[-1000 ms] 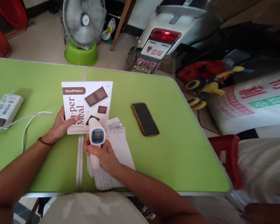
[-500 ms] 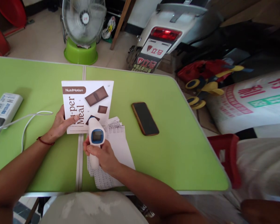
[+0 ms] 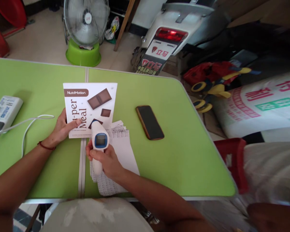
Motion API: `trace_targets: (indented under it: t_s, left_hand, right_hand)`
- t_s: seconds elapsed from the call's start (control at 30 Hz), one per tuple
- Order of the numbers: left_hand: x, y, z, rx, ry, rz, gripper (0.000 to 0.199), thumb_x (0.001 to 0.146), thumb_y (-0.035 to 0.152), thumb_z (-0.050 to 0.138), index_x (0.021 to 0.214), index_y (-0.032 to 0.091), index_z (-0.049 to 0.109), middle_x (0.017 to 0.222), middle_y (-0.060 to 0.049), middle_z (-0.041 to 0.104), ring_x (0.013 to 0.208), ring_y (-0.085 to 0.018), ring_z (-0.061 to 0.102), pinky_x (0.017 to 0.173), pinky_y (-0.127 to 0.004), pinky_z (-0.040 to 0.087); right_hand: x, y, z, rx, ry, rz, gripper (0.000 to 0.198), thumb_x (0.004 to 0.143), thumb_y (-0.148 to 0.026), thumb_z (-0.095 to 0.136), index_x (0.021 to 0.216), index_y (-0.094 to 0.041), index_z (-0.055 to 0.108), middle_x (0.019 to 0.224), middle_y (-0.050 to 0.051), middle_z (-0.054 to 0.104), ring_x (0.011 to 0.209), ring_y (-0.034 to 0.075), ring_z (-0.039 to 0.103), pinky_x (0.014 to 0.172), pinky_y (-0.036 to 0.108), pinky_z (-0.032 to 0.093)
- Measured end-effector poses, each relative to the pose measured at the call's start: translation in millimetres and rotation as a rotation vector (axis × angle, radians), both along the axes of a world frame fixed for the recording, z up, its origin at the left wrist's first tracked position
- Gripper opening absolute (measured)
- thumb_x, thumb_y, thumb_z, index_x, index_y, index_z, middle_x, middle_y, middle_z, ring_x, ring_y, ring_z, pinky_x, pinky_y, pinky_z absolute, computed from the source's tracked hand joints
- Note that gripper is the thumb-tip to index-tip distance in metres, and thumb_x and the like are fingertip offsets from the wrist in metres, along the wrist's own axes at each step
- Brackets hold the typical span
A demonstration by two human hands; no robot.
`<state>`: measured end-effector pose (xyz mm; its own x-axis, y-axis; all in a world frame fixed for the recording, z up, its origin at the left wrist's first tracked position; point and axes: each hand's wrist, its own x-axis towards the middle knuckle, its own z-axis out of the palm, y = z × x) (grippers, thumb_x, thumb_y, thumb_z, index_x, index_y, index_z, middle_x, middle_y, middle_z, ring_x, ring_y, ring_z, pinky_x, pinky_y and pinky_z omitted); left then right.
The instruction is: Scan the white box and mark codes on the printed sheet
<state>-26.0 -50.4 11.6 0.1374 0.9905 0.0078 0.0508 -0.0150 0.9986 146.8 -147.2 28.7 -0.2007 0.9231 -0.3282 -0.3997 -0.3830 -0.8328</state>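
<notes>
My left hand [image 3: 64, 126] grips the lower left edge of a white box [image 3: 100, 111] marked NutriMotion, with brown bars printed on its front; the thumb lies across the print and the other fingers are hidden behind. In my right hand [image 3: 108, 161] is a white infrared thermometer [image 3: 96, 162] with a blue-rimmed screen, its fingers wrapped round the handle. The thermometer's front end overlaps the box's lower part; whether they touch I cannot tell. Below my right hand lies a stack of printed sheets [image 3: 125, 158] on the green table [image 3: 183, 154].
A phone [image 3: 150, 122] in a brown case lies right of the papers. On the left are a white power bank [image 3: 6, 111] and a white cable [image 3: 36, 118]. Beyond the table stand a fan [image 3: 87, 22] on a green stool [image 3: 83, 54] and a scooter [image 3: 171, 33].
Both hands, the box and the thermometer keep almost the same positions. The whole view has shifted very slightly.
</notes>
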Motion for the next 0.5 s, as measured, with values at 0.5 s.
trace_targets:
  t_s: [0.5]
  left_hand:
    - [-0.6, 0.7, 0.0, 0.014, 0.027, 0.002, 0.068, 0.066, 0.067, 0.085, 0.106, 0.016, 0.065, 0.110, -0.012, 0.072, 0.099, -0.031, 0.067, 0.082, -0.041, 0.055]
  right_hand:
    - [1.9, -1.1, -4.7, 0.033, 0.018, 0.035, 0.019, 0.065, -0.032, 0.077, 0.069, -0.022, 0.062, 0.062, -0.003, 0.060, 0.058, 0.012, 0.047, 0.062, 0.031, 0.038]
